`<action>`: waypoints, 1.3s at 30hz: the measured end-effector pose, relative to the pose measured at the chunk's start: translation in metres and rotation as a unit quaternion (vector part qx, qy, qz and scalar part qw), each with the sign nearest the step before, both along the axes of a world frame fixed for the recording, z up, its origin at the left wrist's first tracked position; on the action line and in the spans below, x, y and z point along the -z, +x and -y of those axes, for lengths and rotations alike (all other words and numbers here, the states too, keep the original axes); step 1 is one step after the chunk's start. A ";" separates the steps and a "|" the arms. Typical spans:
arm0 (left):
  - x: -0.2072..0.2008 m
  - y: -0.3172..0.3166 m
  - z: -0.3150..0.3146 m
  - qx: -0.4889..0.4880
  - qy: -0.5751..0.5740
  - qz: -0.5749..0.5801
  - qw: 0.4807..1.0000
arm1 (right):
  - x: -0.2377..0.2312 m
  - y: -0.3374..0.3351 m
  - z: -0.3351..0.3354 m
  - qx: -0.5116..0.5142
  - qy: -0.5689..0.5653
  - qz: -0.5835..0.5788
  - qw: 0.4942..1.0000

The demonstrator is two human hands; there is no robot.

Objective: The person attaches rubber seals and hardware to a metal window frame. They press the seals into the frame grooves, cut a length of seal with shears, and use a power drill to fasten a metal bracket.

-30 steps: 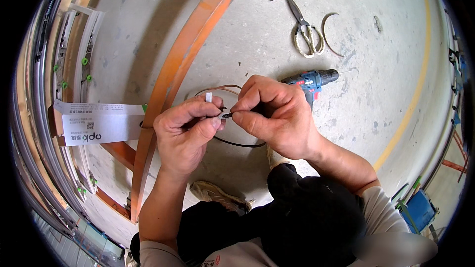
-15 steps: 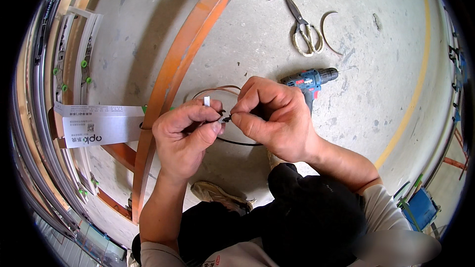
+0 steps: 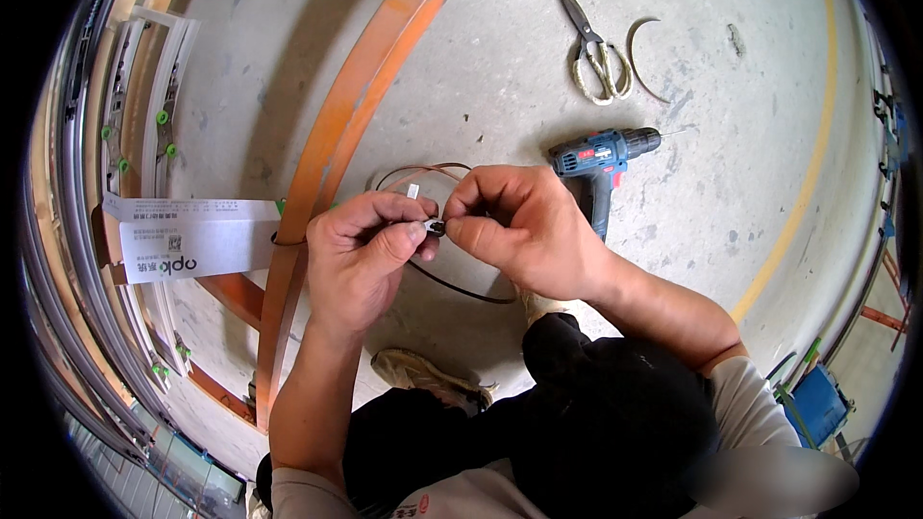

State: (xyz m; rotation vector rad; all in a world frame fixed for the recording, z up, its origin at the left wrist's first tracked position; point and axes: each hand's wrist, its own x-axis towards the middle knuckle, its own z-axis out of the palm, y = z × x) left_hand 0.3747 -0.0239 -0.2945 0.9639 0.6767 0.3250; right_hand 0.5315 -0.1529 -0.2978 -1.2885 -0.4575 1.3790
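Black stubby piece (image 3: 436,228) — between bare fingertips (image 3: 456,228)

Black piece (image 3: 436,228) (partly hidden), white tab (image 3: 413,191)

The beam (image 3: 351,101) is orange, the small part (image 3: 436,228) apparently black.

A workshop is indicated by the concrete floor (image 3: 711,192), marked with a yellow line (image 3: 823,135), the cordless drill (image 3: 591,154) and scissors (image 3: 588,37) laid there, and long profiles (image 3: 69,135) lined up at left.
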 end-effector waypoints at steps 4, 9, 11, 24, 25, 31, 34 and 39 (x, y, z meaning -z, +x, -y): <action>0.004 -0.002 0.000 -0.006 -0.028 0.019 0.999 | 0.001 0.001 0.001 -0.004 -0.007 -0.068 0.998; 0.005 -0.007 -0.003 0.025 0.008 0.010 1.000 | 0.006 -0.004 0.002 0.022 -0.008 -0.117 0.993; 0.004 -0.006 -0.004 0.033 0.019 0.009 0.999 | 0.008 -0.006 0.002 0.035 -0.001 -0.123 0.992; 0.002 -0.008 -0.008 0.158 0.168 -0.085 0.969 | 0.028 -0.013 0.020 -0.023 -0.086 -0.189 0.978; 0.002 -0.010 -0.009 0.168 0.160 -0.091 0.968 | 0.032 -0.015 0.021 -0.037 -0.083 -0.191 0.977; 0.027 -0.012 0.001 0.009 0.073 -0.116 0.990 | 0.049 -0.041 0.032 0.002 -0.055 -0.109 0.993; 0.053 -0.015 0.030 -0.079 0.025 -0.081 0.993 | 0.065 -0.051 0.031 0.039 -0.049 -0.161 0.985; 0.070 -0.018 0.031 0.067 0.033 -0.214 0.974 | 0.061 -0.062 0.025 -0.061 -0.069 0.022 0.996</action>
